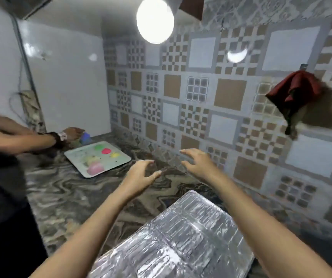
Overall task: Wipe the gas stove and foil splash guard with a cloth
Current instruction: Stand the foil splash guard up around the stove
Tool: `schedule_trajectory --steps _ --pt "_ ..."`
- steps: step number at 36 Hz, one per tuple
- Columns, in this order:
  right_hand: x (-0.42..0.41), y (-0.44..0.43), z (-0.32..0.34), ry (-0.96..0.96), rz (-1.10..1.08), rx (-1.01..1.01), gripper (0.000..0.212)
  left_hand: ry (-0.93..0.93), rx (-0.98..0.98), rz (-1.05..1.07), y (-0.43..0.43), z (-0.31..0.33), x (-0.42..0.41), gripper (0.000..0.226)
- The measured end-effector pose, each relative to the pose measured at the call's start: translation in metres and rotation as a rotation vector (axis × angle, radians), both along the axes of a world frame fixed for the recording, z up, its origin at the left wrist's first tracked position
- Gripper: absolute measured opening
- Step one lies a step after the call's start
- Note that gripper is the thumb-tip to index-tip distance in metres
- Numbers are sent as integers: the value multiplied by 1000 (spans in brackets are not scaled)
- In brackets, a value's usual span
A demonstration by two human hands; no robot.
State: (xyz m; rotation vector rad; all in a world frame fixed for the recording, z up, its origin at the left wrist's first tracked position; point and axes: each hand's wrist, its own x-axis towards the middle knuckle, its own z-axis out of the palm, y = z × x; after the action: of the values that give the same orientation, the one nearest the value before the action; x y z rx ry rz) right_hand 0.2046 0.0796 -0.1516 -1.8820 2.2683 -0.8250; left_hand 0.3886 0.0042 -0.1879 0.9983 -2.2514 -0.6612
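Note:
The foil splash guard (181, 237) fills the bottom middle of the head view, its crinkled silver panel facing me. A dark red cloth (293, 93) hangs from a hook on the patterned tile wall at the right. My left hand (141, 174) hovers over the marbled counter beyond the foil, fingers apart and curled, holding nothing. My right hand (198, 163) is beside it, nearer the wall, also spread and empty. Both hands are well below and left of the cloth. The gas stove is not visible.
A white tray (121, 159) with several coloured blobs lies on the marbled counter (60, 197) at the left. Another person stands at the left edge, their hand (71, 133) near a blue object (86, 137). A bright lamp (155, 19) hangs overhead.

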Motion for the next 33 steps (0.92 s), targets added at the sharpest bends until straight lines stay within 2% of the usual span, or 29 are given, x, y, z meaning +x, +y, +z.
schedule_trajectory --steps 4,9,15,22,27,33 --pt "68 -21 -75 -18 181 132 42 -23 140 226 15 -76 86 83" --pt "143 -27 -156 -97 346 279 42 22 281 460 47 -156 175 51" --pt "189 -27 -224 -78 511 442 45 47 497 549 76 -228 230 66" --pt "200 -35 -246 47 645 469 53 119 633 459 87 -265 239 69" --pt "198 -43 -249 150 673 502 60 179 587 496 88 -282 243 56" --pt "205 -51 -246 216 753 512 54 165 522 542 96 -286 250 74"
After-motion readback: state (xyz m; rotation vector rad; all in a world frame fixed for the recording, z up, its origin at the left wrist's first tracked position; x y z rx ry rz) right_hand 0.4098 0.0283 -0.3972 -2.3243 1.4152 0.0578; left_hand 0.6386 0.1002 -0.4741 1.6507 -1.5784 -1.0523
